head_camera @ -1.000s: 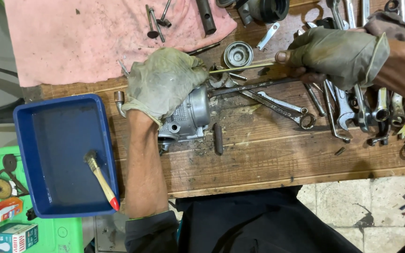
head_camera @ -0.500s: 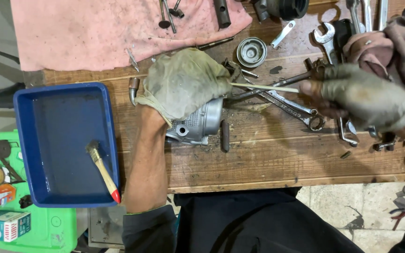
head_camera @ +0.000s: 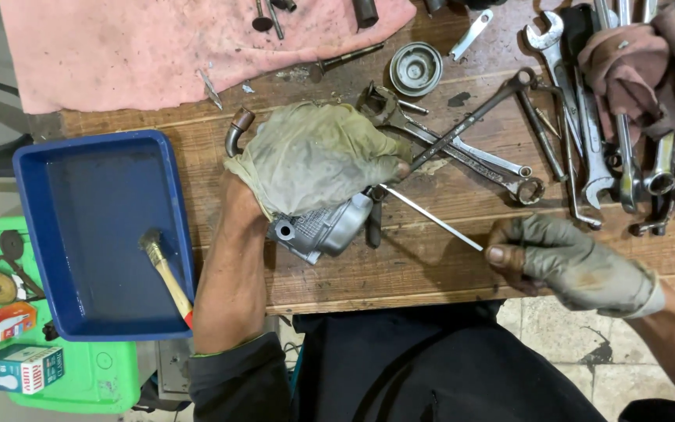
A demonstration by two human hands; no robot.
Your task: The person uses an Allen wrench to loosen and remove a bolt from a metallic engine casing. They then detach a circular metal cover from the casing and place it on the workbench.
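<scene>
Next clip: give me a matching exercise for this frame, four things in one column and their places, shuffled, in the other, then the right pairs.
Things:
1. Paintbrush
2. Thin rod
3. Metal casing
4. Round metal cap

Places:
A. Under the left hand
B. On the bench beside the pink cloth
C. In the blue tray
D. Pinched at one end by the right hand

Pairs: 1-C, 2-D, 3-A, 4-B
</scene>
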